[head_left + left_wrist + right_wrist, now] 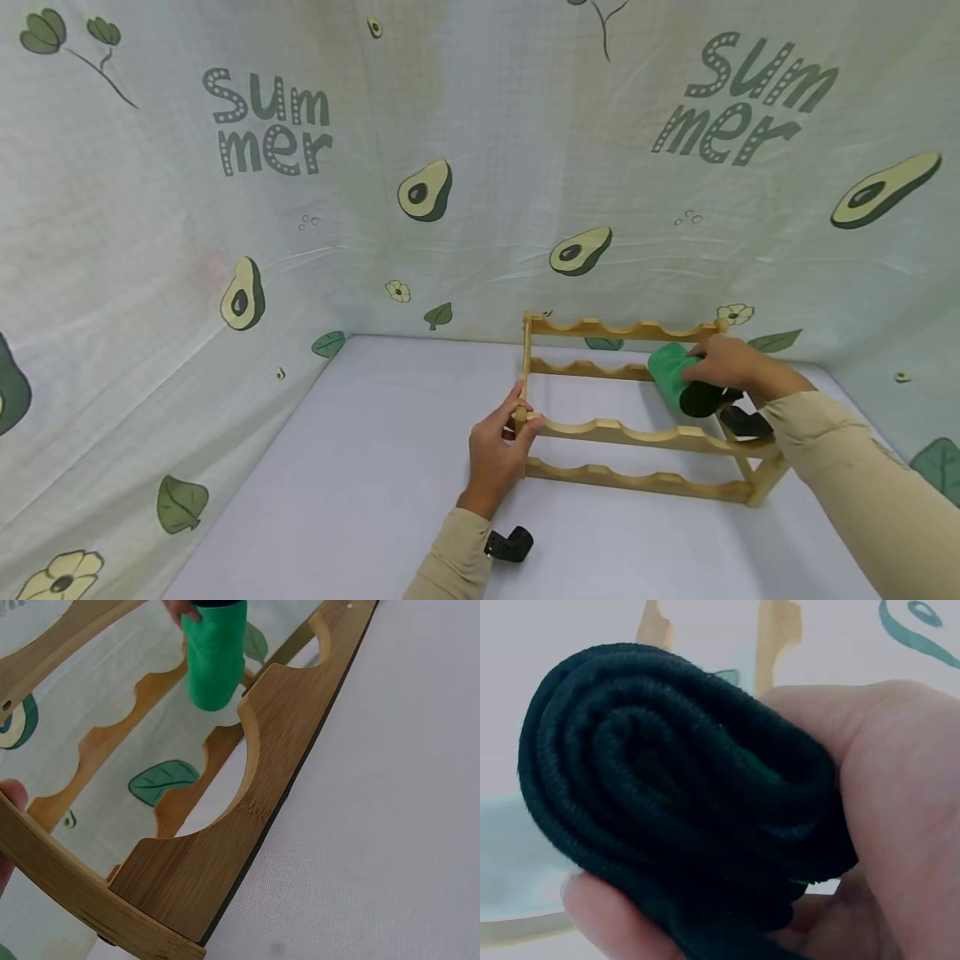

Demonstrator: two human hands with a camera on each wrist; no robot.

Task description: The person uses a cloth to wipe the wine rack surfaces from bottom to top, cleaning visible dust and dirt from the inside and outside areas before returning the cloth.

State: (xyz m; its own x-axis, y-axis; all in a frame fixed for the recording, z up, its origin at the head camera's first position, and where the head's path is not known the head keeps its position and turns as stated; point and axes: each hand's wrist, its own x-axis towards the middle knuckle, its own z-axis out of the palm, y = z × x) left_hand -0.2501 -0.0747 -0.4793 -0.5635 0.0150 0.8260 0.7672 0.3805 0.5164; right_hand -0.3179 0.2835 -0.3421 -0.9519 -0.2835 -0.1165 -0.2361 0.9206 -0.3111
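A two-tier wooden rack (607, 431) with scalloped rails stands on the white table. My left hand (498, 450) grips its near left upright at the upper front rail. In the left wrist view, the end post (90, 889) crosses the lower left, with fingertips behind it. My right hand (731, 367) holds a rolled cloth (671, 371) inside the right part of the rack, tilted between the front and back rails. The roll is bright green with a dark end. The right wrist view shows that end as a dark fabric spiral (637, 772), thumb and fingers around it.
A pale curtain (487, 125) printed with avocados, leaves and lettering hangs behind and left of the table. White tabletop (360, 467) extends left of the rack. Black wrist devices (510, 544) sit on both forearms.
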